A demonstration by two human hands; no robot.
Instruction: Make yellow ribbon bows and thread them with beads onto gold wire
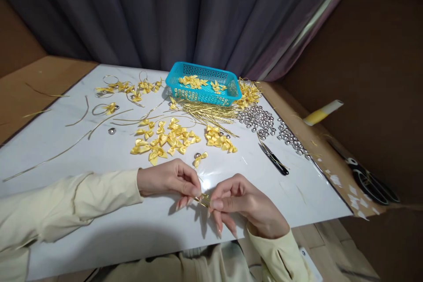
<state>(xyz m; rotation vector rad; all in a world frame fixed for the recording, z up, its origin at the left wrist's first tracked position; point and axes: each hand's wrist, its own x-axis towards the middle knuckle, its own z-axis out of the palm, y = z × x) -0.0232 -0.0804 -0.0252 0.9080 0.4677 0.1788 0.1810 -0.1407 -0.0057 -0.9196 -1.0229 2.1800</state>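
Observation:
My left hand (pixel 175 179) and my right hand (pixel 243 202) face each other over the near part of the table. Between them is a short looped piece of gold cord (pixel 204 200), pinched at its ends by the thumb and finger of each hand. Just beyond the hands lies a yellow ribbon bow (pixel 200 159) beside a silver bell-like bead (pixel 197 155). Farther off are a loose pile of yellow bows (pixel 172 139) and a smaller cluster of bows (pixel 220 139). My fingertips partly cover the cord.
A blue basket (pixel 203 99) holds several bows at the back, with gold cords (pixel 211 113) in front. Silver beads (pixel 257 119) are heaped to the right, near black-handled snips (pixel 274 159). Scissors (pixel 366 176) and a yellow-white tube (pixel 324 112) lie at the right edge.

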